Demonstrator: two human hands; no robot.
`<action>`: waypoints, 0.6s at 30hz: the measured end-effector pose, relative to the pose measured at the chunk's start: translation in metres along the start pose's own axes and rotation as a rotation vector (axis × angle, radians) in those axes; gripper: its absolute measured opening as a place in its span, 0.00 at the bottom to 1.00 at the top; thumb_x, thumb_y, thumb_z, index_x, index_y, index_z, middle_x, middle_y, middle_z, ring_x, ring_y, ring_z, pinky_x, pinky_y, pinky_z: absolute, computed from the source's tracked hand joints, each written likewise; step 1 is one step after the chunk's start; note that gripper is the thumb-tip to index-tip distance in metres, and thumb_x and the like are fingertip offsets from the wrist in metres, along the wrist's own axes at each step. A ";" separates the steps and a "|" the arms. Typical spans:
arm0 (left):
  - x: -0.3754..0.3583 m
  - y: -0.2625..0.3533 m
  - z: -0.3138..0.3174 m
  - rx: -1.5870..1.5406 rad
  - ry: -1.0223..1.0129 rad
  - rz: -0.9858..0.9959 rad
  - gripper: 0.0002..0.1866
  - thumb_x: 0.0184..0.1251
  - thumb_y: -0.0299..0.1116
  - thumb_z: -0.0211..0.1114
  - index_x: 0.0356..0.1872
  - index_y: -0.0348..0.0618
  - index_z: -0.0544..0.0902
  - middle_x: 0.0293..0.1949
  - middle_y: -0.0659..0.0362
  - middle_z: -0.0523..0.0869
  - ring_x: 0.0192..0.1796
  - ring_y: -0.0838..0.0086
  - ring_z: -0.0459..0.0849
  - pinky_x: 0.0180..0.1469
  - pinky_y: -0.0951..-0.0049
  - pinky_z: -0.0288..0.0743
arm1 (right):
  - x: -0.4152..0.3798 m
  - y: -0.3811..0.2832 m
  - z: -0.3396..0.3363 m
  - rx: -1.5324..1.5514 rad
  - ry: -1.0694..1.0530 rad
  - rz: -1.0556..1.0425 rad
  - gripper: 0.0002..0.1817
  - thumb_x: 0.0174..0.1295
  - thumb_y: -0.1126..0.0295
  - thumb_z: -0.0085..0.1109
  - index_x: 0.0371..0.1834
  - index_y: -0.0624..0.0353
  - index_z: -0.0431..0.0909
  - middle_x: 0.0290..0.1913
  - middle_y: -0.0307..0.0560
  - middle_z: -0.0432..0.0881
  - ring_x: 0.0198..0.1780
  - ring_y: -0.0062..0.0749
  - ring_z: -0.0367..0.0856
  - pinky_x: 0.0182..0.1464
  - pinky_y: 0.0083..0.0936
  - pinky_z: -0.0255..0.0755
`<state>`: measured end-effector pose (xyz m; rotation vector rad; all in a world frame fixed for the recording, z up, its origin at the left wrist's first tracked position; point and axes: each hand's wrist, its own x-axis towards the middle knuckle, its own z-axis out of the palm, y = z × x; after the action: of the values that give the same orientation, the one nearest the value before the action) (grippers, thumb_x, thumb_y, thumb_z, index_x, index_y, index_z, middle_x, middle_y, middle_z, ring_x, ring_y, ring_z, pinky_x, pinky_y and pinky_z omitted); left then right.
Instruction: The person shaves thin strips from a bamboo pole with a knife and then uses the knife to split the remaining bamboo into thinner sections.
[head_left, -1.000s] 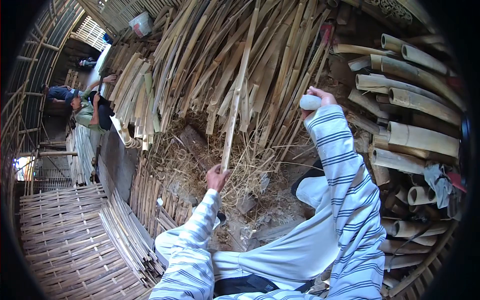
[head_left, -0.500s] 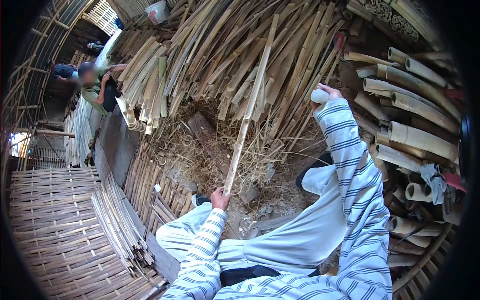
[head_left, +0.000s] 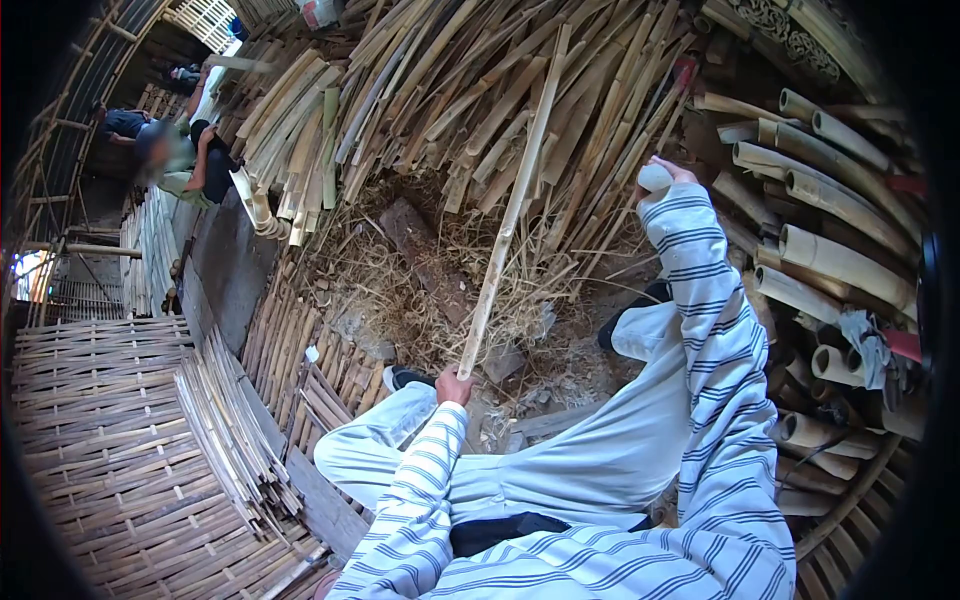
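My left hand [head_left: 454, 387] is closed around the near end of a long, pale bamboo strip [head_left: 508, 218]. The strip slants up and away, and its far part lies over a heap of split bamboo [head_left: 440, 130]. Off to the right, my right hand [head_left: 676, 172] is wrapped around a whitish object with a rounded end [head_left: 655, 178]. The rest of that object is hidden, so its kind cannot be made out. Below the strip, a dark wooden block [head_left: 425, 255] rests among curly bamboo shavings [head_left: 360, 270].
Thick bamboo pieces [head_left: 845, 255] are stacked along the right. A woven bamboo panel [head_left: 100, 420] lies at the lower left, beside a bundle of thin strips [head_left: 230, 425]. At the upper left another person [head_left: 180, 165] sits with an arm raised.
The view has shifted slightly. Both my hands appear a little farther right and higher, with their holds kept. The other person's arm has swung up, with a blurred, long, flat thing by the hand.
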<state>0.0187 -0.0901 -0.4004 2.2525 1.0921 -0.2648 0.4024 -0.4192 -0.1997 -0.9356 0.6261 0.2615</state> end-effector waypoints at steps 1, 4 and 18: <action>0.003 -0.002 0.001 0.015 0.009 -0.014 0.23 0.41 0.35 0.72 0.43 0.39 0.83 0.40 0.46 0.86 0.46 0.54 0.84 0.50 0.63 0.76 | -0.001 0.000 -0.001 0.017 -0.018 -0.011 0.06 0.57 0.70 0.65 0.34 0.55 0.77 0.30 0.43 0.78 0.31 0.33 0.79 0.31 0.28 0.78; 0.011 -0.007 0.005 0.030 0.001 -0.005 0.25 0.40 0.35 0.73 0.45 0.39 0.82 0.39 0.46 0.86 0.46 0.54 0.84 0.50 0.63 0.76 | 0.008 -0.009 0.002 0.212 0.061 0.203 0.08 0.56 0.67 0.67 0.31 0.54 0.76 0.28 0.42 0.78 0.30 0.32 0.79 0.30 0.27 0.77; 0.144 0.187 -0.010 -0.018 0.027 0.331 0.33 0.47 0.38 0.73 0.55 0.33 0.73 0.52 0.42 0.80 0.55 0.54 0.79 0.59 0.64 0.71 | 0.010 -0.032 0.005 0.262 0.207 0.269 0.07 0.58 0.65 0.63 0.36 0.49 0.76 0.32 0.44 0.79 0.35 0.37 0.78 0.37 0.36 0.75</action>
<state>0.2532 -0.0798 -0.3713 2.3813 0.7138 -0.0866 0.4274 -0.4341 -0.1817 -0.6293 0.9555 0.3158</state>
